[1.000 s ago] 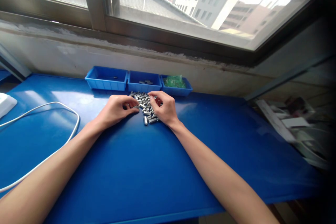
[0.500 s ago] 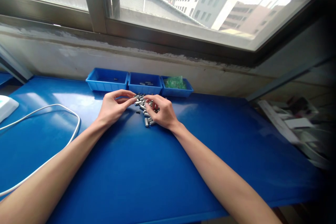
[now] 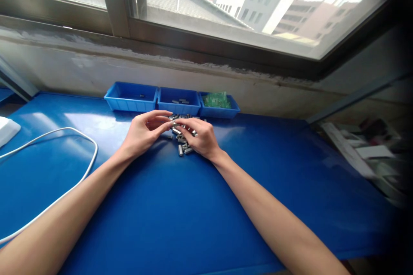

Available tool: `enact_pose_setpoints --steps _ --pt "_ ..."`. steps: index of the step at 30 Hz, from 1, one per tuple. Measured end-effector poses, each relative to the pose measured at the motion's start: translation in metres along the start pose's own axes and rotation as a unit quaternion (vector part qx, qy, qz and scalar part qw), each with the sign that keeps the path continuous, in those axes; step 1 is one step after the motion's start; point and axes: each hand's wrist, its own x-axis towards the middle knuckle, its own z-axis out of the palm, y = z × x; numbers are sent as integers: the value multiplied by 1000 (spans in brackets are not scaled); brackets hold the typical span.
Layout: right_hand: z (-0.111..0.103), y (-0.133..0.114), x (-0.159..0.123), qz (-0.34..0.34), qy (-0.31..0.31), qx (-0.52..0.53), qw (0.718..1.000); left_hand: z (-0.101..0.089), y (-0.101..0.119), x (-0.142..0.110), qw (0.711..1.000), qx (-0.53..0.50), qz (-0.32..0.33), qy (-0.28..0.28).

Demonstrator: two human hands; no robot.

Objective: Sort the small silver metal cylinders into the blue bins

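Note:
A pile of small grey metal cylinders (image 3: pixel 180 150) lies on the blue table between my hands, partly hidden by my right hand. My right hand (image 3: pixel 202 138) has thumb and forefinger closed in a pinch on a small metal cylinder (image 3: pixel 175 124) at the pile's left side. Facing it from the left is my left hand (image 3: pixel 144 132), its forefinger and thumb apart. The left thumb tip reaches the held cylinder; whether it presses on it I cannot tell.
Behind the hands stand three blue bins: the left bin (image 3: pixel 130 104) with one small dark part, the middle bin (image 3: pixel 179 109) with several metal pieces, the right bin (image 3: pixel 221 113) with a green bag (image 3: pixel 217 99). A white cable (image 3: pixel 92 161) curves across the left side.
My left hand has moved a little to the right, toward my right hand. The right fingertips have come up to the left, now with a metal cylinder showing between them.

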Motion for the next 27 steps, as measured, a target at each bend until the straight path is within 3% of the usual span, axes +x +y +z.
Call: enact_pose_setpoints --steps 4,7,10,17,23,27 --pt "3 3 12 53 63 -22 996 -8 -4 0 989 125 72 -28" --pt "5 10 25 87 97 -57 990 -14 -5 0 954 238 149 -108" --pt "6 15 37 105 111 -99 983 -17 -4 -1 926 282 187 -166" --pt "8 7 46 135 113 -138 975 -14 -12 1 905 310 226 -185" --pt "-2 -3 22 119 93 -81 985 -11 -10 0 880 373 223 -192" --pt "-6 0 8 154 102 -29 982 -10 -8 0 885 390 185 -174"
